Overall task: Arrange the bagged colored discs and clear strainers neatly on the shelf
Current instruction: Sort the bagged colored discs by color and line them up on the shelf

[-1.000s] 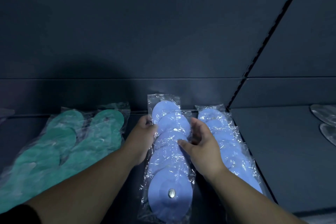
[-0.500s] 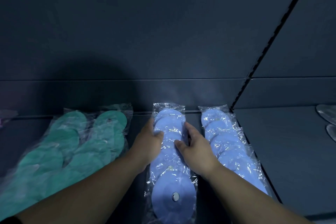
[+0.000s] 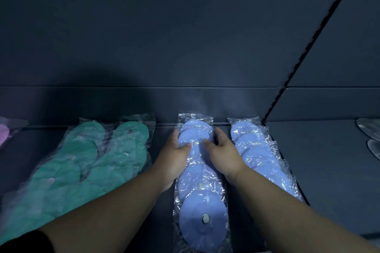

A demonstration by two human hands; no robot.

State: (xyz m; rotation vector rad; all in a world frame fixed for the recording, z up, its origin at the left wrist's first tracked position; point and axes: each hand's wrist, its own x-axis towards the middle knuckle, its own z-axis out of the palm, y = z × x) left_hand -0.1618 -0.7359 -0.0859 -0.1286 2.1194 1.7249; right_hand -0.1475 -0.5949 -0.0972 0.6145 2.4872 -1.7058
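A clear bag of blue discs (image 3: 202,211) lies lengthwise on the dark shelf (image 3: 329,160), its far end against the back panel. My left hand (image 3: 174,154) grips the bag's left edge near the far end, thumb on top. My right hand (image 3: 224,152) grips the right edge the same way. A second bag of blue discs (image 3: 259,150) lies parallel just to the right, apart from my hands. Bags of green discs (image 3: 86,162) lie to the left, overlapping each other. Clear strainers (image 3: 370,131) show at the far right edge.
A bag with a pink disc (image 3: 3,133) peeks in at the far left. A slotted upright (image 3: 298,63) runs diagonally up the dark back panel and divides the shelf bays. Bare shelf lies between the right blue bag and the strainers.
The middle blue bag went from tilted and raised to flat and straight, pushed back against the rear panel. Both hands slid forward along its edges toward the far end.
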